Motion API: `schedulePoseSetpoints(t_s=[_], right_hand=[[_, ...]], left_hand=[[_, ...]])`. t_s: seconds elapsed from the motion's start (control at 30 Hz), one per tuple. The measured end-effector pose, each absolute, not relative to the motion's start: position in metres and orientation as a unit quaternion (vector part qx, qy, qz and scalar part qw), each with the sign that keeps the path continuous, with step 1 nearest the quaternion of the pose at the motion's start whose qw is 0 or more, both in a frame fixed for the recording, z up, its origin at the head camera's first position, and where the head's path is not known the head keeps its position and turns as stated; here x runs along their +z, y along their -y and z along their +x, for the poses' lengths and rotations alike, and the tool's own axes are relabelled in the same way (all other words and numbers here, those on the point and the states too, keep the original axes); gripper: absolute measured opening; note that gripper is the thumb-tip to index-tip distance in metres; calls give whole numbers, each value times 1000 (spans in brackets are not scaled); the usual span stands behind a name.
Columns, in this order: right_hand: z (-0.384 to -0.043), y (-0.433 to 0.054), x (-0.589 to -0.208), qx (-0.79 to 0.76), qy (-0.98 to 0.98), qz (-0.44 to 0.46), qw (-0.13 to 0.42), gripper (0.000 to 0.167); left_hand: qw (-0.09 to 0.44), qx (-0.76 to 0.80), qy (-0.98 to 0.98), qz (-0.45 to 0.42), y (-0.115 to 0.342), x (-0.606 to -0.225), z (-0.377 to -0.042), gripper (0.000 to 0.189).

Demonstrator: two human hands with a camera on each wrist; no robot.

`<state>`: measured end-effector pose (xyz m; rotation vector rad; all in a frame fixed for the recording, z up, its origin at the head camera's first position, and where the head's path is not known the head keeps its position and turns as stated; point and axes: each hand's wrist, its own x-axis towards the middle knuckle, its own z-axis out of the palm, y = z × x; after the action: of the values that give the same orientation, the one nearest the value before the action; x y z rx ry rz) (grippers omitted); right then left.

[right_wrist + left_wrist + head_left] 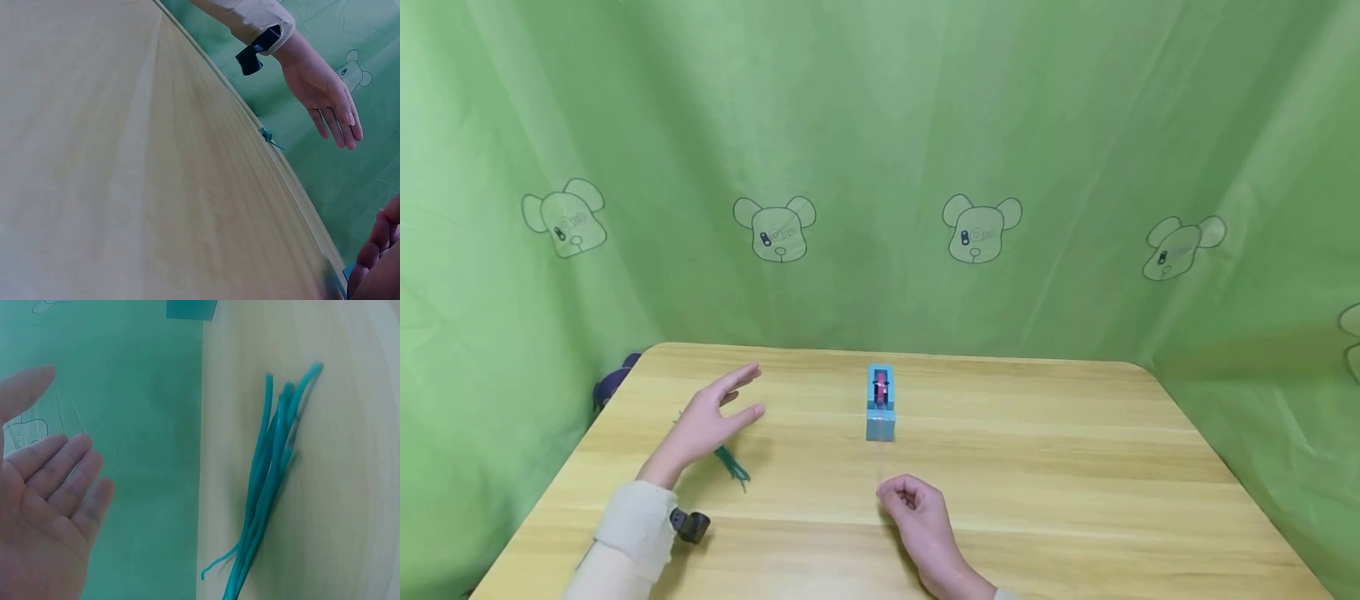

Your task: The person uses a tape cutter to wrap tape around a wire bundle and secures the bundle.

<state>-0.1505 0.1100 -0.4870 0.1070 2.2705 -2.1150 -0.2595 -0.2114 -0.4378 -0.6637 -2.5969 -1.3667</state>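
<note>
Closest, the right hand (922,523) pinches what looks like the end of a thin, clear tape strip (881,460), maybe to keep it pulled straight. The left hand (703,423) holds nothing, its fingers stretched out near a bundle of green strings (267,469), perhaps up there to be out of the tape's way. Straight ahead of the right hand on the tabletop (1045,500) sits the tape dispenser (881,427), a light blue box with a pinkish-red roll (881,388) inside, likely facing this way so the tape comes right to that hand.

No readable text (blurred curtain lettering (782,235))
</note>
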Motion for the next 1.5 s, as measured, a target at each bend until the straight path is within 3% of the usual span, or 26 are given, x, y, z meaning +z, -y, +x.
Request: schedulePoseSetpoints(t_s=[0.57,1.13,1.5], right_hand=[[-150,-111,-487,-683,-730,31,19,19],[-151,-109,-486,-686,-726,32,30,17],[-151,-109,-486,-681,-731,28,18,18]], left_hand=[[47,-438,875,-202,232,-444,-261,70],[48,-455,853,-251,255,-453,-264,67],[15,-443,868,-224,268,-458,-266,68]])
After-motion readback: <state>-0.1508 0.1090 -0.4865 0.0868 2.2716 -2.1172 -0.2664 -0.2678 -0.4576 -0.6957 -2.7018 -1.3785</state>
